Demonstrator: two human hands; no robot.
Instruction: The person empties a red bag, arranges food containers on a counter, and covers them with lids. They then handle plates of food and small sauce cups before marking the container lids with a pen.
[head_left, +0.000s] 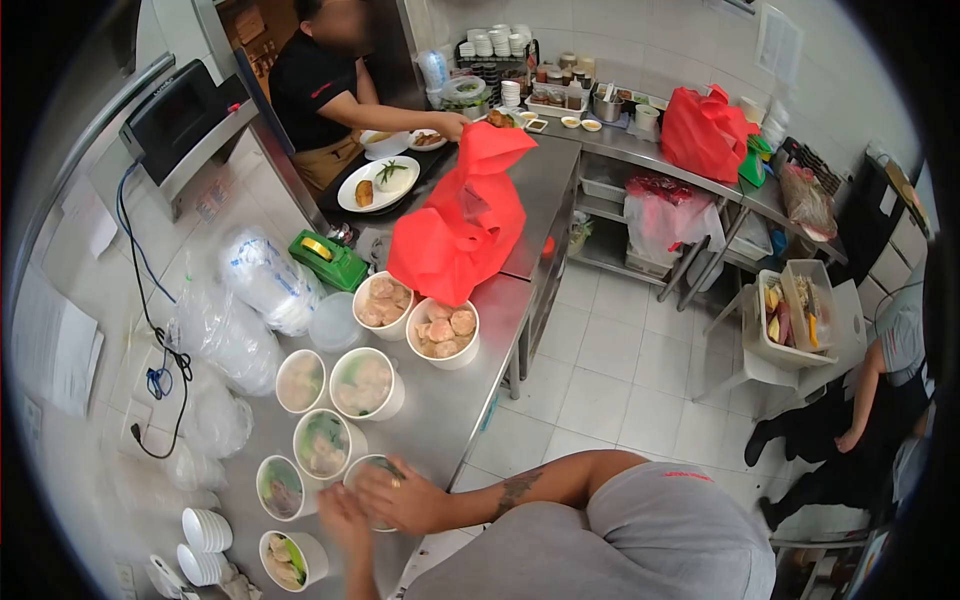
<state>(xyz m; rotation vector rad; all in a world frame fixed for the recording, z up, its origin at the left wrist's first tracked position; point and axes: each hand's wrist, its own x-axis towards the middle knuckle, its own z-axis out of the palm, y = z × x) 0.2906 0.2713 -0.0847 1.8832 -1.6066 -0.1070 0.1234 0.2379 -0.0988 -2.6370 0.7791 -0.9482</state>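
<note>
Both hands are at a round white tub [378, 466] near the front edge of the steel table [440, 400]. My right hand [405, 497] lies over the tub's top, its fingers blurred. My left hand [345, 515] is at the tub's left side, blurred too. Beside them stand a lidded tub with greens [325, 443] and another lidded tub [281, 487]. An uncovered tub with dumplings and greens [292, 560] is at the bottom. Farther up are two more lidded tubs [366, 384] [300, 380] and two tubs of pinkish dumplings [444, 331] [384, 301].
A red bag [465, 235] stands beyond the tubs, near a green tape dispenser [328, 262]. Another person [310, 95] reaches over plates [378, 186] at the back. At right, a person [880, 370] is near a chair holding bins [790, 320]. Plastic bags [225, 340] line the left.
</note>
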